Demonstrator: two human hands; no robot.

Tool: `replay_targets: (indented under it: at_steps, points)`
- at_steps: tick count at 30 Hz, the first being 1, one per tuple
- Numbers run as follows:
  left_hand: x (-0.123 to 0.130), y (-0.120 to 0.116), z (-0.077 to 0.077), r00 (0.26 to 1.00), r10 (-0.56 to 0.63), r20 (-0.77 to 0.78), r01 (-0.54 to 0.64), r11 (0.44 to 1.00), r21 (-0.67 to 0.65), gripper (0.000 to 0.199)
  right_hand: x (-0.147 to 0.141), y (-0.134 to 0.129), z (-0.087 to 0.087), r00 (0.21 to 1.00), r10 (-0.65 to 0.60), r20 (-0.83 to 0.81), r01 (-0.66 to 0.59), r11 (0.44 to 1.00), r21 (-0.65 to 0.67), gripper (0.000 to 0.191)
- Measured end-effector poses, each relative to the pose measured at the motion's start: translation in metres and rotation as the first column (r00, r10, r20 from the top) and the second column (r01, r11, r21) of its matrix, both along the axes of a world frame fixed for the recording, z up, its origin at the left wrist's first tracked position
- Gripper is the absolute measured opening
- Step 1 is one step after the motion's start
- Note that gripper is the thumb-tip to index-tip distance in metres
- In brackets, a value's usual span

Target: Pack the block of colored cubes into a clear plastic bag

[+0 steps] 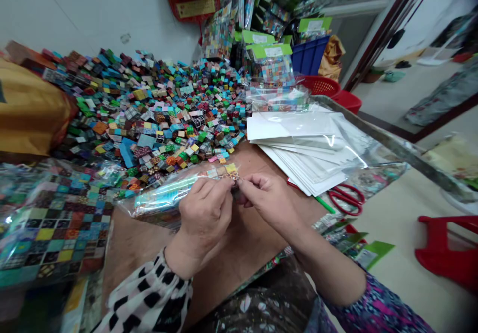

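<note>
The left hand [203, 218] and right hand [271, 203] pinch a plastic bag [168, 196], apparently holding small cubes [228, 171], beside a heap [149, 109].

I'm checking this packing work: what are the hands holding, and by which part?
The left hand and right hand pinch the end of a clear plastic bag between their fingertips; the exact grip is partly hidden.

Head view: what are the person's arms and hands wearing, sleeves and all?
The left hand and right hand are bare, with no gloves. The left arm has a white sleeve with black blotches, gathered into a ruffled cuff at the wrist. The right arm has a purple sleeve with a pink pattern, ending further up the forearm.
</note>
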State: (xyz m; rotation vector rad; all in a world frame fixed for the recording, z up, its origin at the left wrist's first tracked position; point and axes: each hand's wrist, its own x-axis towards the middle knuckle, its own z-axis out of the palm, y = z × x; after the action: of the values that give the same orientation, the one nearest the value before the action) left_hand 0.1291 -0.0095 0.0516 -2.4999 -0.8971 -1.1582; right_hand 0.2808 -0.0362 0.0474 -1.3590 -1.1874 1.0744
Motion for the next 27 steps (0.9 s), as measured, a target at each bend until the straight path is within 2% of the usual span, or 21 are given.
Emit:
replay_targets:
  at_steps: [5,9,14,17,23,27]
  points:
    - [0.001,-0.002,-0.002,0.998,0.028,0.057,-0.026,0.999,-0.035,0.014,-0.002,0.0,0.008,0.982,0.025,-0.189,-0.046,0.993,-0.111,0.026]
    - [0.002,-0.001,-0.003,0.995,0.051,0.087,-0.05,0.999,-0.006,0.013,-0.009,0.0,0.008,0.969,-0.071,-0.237,0.032,0.986,-0.166,0.021]
    - [0.002,0.0,-0.004,0.993,0.067,0.092,-0.067,0.998,-0.004,0.015,-0.02,0.001,0.0,0.955,-0.199,-0.22,0.186,0.979,-0.077,0.019]
    - [0.002,0.0,-0.003,0.994,0.064,0.088,-0.063,0.998,-0.015,0.016,-0.024,0.0,-0.003,0.943,-0.239,-0.229,0.234,0.971,-0.053,0.019]
    - [0.003,-0.001,-0.003,0.993,0.078,0.085,-0.078,0.997,-0.001,0.015,-0.026,-0.002,-0.008,0.912,-0.267,-0.311,0.261,0.963,-0.064,0.016]
    - [0.003,-0.002,-0.004,0.992,0.093,0.084,-0.091,0.995,-0.027,0.015,-0.021,-0.001,-0.007,0.902,-0.214,-0.376,0.188,0.977,-0.104,0.019]
